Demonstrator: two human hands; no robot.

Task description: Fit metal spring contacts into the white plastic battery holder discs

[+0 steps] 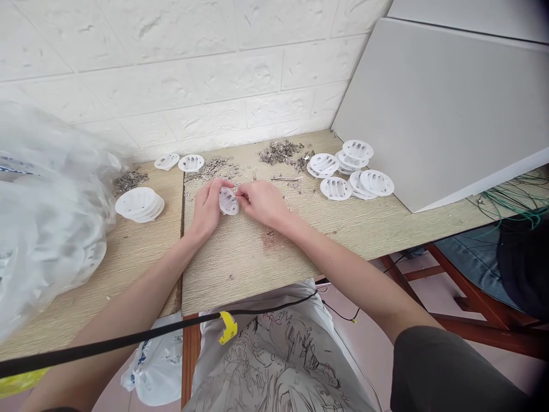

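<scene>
We see white discs, silvery-grey metal bits, a tan counter streaked with wood grain, a white wall patterned like brick, green wires, a yellow tag, a black cable and pale cloth scrawled with dark lines.

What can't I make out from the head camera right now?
All in the head view:
- Right hand: whatever its fingers may pinch is too small and partly hidden by them.
- White disc: its left edge is covered by the left hand.
- Metal pieces: too small to tell single shapes.
- Plastic bag: cut off by the left edge; cloudy film veils its contents.
</scene>
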